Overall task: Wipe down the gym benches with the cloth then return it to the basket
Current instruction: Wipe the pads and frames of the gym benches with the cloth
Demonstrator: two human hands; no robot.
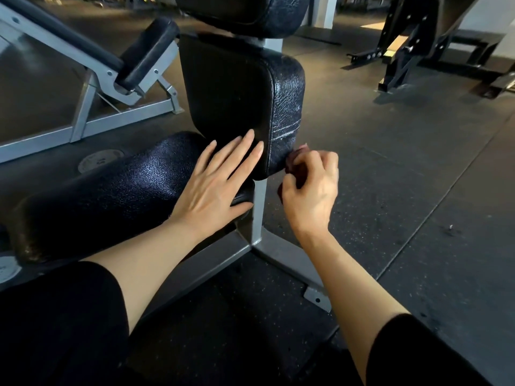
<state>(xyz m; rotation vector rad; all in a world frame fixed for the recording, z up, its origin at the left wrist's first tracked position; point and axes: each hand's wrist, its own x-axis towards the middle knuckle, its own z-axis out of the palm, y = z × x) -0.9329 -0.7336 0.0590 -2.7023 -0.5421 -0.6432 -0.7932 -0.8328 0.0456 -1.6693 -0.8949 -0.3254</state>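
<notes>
The left hand (216, 179) lies flat with straight, slightly spread fingers, its palm over the end of the seat pad (111, 190) and its fingertips reaching up onto the lower front of the back pad (231, 101). The left forearm runs in from the lower left, wrist nearly straight. The right hand (310, 188) is curled, its fingers bunched around a dark reddish cloth (295, 162), only small parts of which show between the fingers. The person presses this cloth against the lower right side edge of the back pad, where the black covering is cracked and scuffed white. The right wrist is bent, with the back of the hand toward the camera, and the forearm comes up from the lower right out of a black sleeve (418, 352).

The back pad stands upright on a grey metal post (259, 207) that joins a grey frame on the dark rubber floor (390, 190). A second pad (245, 12) sits above it. To the left stands another bench (92, 65) with a grey frame, and a weight plate (97, 160) lies on the floor beneath it. A black frame (412, 43) stands at the far right.
</notes>
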